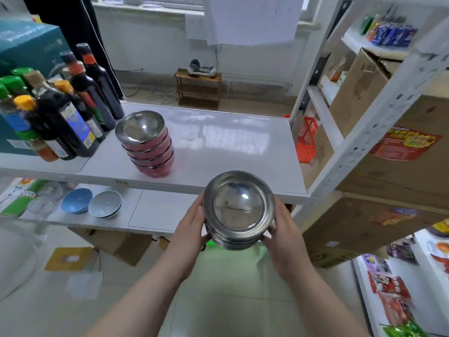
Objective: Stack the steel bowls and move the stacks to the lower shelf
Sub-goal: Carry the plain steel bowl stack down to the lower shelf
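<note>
A stack of several plain steel bowls (238,210) hangs in the air in front of the shelf edge, clasped from both sides. My left hand (189,227) presses its left side and my right hand (283,237) cups its right side. A second stack of steel bowls with red outsides (145,142) stands on the white upper shelf (230,147), left of centre. The lower shelf (158,212) shows beneath it, to the left of my hands.
Dark sauce bottles (73,110) and a teal box (26,49) crowd the upper shelf's left end. Two blue ceramic bowls (91,203) sit on the lower shelf. A white rack with cardboard boxes (388,152) rises on the right. Boxes lie on the floor below.
</note>
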